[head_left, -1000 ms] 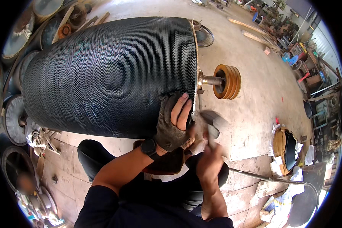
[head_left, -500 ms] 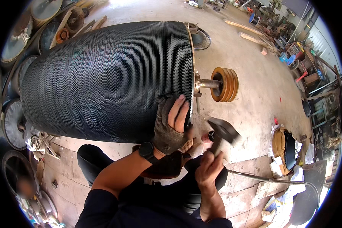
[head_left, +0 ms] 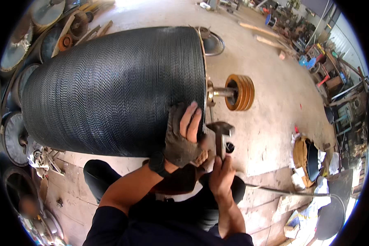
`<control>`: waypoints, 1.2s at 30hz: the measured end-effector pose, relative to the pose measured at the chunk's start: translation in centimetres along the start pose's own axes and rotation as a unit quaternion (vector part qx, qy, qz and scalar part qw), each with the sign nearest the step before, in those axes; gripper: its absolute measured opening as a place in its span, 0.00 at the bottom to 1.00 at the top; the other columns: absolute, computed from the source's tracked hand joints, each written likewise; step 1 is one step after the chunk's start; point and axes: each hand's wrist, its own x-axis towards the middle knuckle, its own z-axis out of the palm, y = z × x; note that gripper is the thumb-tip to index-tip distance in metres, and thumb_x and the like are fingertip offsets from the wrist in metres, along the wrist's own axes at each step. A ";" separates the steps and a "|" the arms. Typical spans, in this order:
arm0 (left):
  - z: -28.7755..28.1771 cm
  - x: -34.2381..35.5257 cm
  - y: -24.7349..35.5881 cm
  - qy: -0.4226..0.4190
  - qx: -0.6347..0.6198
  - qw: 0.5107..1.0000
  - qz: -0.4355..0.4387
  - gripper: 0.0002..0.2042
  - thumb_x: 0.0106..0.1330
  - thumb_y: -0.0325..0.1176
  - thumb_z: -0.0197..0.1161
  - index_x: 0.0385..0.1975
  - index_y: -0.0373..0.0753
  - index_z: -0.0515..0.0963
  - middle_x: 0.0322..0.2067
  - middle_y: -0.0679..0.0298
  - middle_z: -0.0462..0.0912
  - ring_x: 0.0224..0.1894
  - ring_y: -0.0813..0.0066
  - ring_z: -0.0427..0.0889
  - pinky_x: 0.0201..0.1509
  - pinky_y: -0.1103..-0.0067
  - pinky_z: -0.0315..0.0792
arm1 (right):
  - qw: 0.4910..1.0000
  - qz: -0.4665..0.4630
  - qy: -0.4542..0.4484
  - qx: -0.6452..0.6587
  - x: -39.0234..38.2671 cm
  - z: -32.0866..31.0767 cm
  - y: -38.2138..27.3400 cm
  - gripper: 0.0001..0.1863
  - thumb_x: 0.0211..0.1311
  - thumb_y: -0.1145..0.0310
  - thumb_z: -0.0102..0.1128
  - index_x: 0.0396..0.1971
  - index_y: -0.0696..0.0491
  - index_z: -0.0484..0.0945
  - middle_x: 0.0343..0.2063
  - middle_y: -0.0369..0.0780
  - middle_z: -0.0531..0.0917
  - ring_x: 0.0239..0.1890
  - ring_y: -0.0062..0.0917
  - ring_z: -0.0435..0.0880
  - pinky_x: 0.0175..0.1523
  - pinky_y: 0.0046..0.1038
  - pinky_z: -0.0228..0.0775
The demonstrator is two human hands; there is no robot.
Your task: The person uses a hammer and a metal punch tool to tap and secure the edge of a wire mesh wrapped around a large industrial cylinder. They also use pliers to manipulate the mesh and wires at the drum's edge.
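Note:
A large drum with a black ridged surface lies on its side before me. My left hand, in a dark fingerless glove, rests on the drum near its right rim. Its bare fingertips lie stretched on the ridges; the thumb side by the rim is partly hidden. Gripped by the handle in my right hand is a hammer. Its metal head is just right of the rim, close to my left hand. From the drum's end a metal shaft sticks out, carrying a grooved orange pulley.
More round drums stand along the left. A brown bag sits on the floor to the right, near a hose. Wooden planks lie farther off, and tools and machine parts crowd the right wall. A dark cup-like item is beside the hammer.
The hammer has swung left and toward the drum's rim, my right hand moving with it. My left hand keeps its place on the drum.

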 end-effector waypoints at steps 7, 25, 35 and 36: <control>-1.0 0.6 1.0 -0.017 -0.022 0.999 -0.018 0.37 0.64 0.45 0.71 0.68 0.28 0.66 0.69 0.42 0.66 0.68 0.43 0.71 0.71 0.53 0.66 | 0.993 -0.062 0.028 -0.094 0.5 0.8 0.8 0.10 0.76 0.69 0.53 0.36 0.60 0.71 0.19 0.51 0.75 0.19 0.35 0.77 0.25 0.41 0.65; 0.3 0.6 -0.2 0.005 -0.011 1.000 -0.004 0.35 0.67 0.43 0.67 0.69 0.29 0.66 0.69 0.42 0.67 0.68 0.42 0.71 0.72 0.52 0.65 | 0.997 -0.035 0.062 0.012 0.0 1.2 1.2 0.09 0.75 0.70 0.49 0.37 0.59 0.75 0.18 0.43 0.74 0.18 0.31 0.73 0.24 0.33 0.63; -0.5 2.1 0.3 0.018 -0.049 0.998 -0.017 0.29 0.68 0.34 0.57 0.69 0.29 0.67 0.70 0.45 0.67 0.66 0.42 0.73 0.70 0.51 0.67 | 0.991 -0.111 0.076 -0.007 1.3 2.2 1.2 0.12 0.79 0.66 0.51 0.43 0.63 0.71 0.17 0.46 0.76 0.14 0.38 0.71 0.21 0.37 0.62; -0.7 2.0 0.4 0.020 -0.050 0.998 -0.015 0.30 0.68 0.35 0.57 0.69 0.29 0.66 0.70 0.45 0.67 0.66 0.42 0.73 0.70 0.51 0.67 | 0.997 -0.057 0.007 -0.054 1.4 2.7 1.7 0.12 0.78 0.67 0.53 0.45 0.64 0.72 0.18 0.53 0.77 0.16 0.47 0.73 0.23 0.42 0.64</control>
